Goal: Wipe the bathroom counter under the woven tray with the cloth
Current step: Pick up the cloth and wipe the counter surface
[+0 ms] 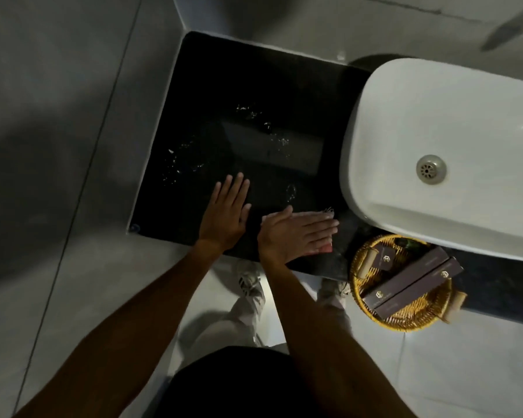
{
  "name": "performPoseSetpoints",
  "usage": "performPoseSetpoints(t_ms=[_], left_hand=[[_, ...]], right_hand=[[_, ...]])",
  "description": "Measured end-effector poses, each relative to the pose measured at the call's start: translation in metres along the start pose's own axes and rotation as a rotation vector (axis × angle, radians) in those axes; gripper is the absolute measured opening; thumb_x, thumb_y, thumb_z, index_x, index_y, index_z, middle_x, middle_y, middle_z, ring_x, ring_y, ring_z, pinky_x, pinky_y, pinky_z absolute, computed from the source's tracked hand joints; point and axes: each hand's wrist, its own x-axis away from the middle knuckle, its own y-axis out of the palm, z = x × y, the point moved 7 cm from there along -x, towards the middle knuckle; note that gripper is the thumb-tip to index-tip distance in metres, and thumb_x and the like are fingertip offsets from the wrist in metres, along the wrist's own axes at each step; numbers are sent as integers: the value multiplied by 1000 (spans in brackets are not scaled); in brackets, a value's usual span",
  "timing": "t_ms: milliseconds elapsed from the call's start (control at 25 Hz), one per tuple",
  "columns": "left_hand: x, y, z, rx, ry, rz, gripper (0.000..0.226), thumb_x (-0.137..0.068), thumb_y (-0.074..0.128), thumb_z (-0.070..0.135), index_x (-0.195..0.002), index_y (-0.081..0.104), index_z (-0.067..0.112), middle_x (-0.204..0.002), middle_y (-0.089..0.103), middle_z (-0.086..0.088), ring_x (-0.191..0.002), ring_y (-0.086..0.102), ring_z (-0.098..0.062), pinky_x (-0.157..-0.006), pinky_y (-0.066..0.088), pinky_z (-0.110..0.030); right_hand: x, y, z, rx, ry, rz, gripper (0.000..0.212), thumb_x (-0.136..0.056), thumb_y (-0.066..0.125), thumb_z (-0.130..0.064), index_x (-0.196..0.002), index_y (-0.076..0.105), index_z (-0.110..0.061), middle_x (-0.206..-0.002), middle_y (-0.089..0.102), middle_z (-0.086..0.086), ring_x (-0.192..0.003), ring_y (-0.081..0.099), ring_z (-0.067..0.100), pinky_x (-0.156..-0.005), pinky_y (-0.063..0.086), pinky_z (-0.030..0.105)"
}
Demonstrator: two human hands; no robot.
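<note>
The black bathroom counter (254, 95) fills the middle of the view, with water drops glinting on it. My left hand (228, 211) lies flat on the counter near its front edge, fingers apart, holding nothing. My right hand (296, 233) presses flat on a pinkish cloth (325, 248), of which only the edges show around my fingers and palm. The round woven tray (360, 267) stands to the right of my right hand at the counter's front edge, partly overhanging it. It holds dark brown boxes (405, 285).
A white basin (435, 125) with a metal drain (431, 169) sits on the counter to the right, close behind the tray. Grey walls bound the counter at the left and back. Below the front edge are the pale floor and my shoes (249, 280).
</note>
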Motion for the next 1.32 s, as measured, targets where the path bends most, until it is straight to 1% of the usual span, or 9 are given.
performPoseSetpoints(t_ms=[280,560,720,840,960,1040,1160,1240,1320], left_hand=[[1,12,0,-25,14,42,62,-110,22,41,-163,25,11,-172,27,-13,-161,24,-31,-132,13,-46],[-6,10,-3,11,12,117,59,-110,28,40,-163,28,14,-173,27,-9,-161,24,-30,-131,20,-48],[-6,11,0,16,21,136,60,-111,24,41,-165,26,14,-175,23,-8,-162,22,-29,-132,18,-47],[-5,16,-3,-2,13,177,61,-111,24,42,-165,25,14,-176,19,-8,-163,18,-28,-135,7,-44],[-4,20,-3,-5,14,212,62,-110,30,41,-165,27,11,-176,17,-11,-164,15,-28,-135,2,-42],[-6,15,3,18,13,217,64,-109,38,42,-163,31,8,-175,16,-13,-163,16,-29,-134,10,-42],[-5,-17,2,74,-31,314,65,-107,46,43,-159,37,6,-173,23,-13,-161,23,-29,-132,21,-46],[-15,-52,-24,145,-67,423,65,-106,46,41,-159,38,4,-170,31,-17,-161,25,-32,-134,15,-46],[-47,-88,-64,143,-118,485,68,-103,52,36,-157,38,-1,-167,35,-21,-159,28,-38,-133,16,-50]], right_hand=[[-43,27,-50,114,-59,139,90,-97,40,-51,-162,18,7,-169,21,30,-160,19,44,-131,15,56],[-95,52,-145,261,-331,76,89,-96,36,-51,-161,23,9,-169,20,32,-160,19,46,-130,13,58],[-103,77,-223,375,-721,-20,89,-99,32,-53,-163,16,6,-171,15,30,-162,14,43,-131,4,57],[-56,119,-277,509,-1182,-150,87,-100,29,-53,-164,15,4,-172,13,27,-163,10,41,-133,6,54],[5,152,-275,678,-1636,-307,86,-100,31,-51,-164,15,4,-173,14,27,-163,11,40,-133,7,53],[11,153,-272,744,-1751,-319,83,-103,29,-49,-164,13,6,-173,13,27,-163,10,41,-133,7,53],[3,123,-277,648,-1718,-331,74,-108,26,-44,-166,12,1,-174,8,25,-164,6,40,-133,7,55],[-30,93,-255,443,-1396,-251,72,-109,25,-45,-166,15,-3,-175,9,21,-164,6,38,-133,5,55],[-61,67,-200,396,-1091,-181,80,-105,19,-54,-166,16,-3,-175,9,21,-164,5,37,-133,4,55]])
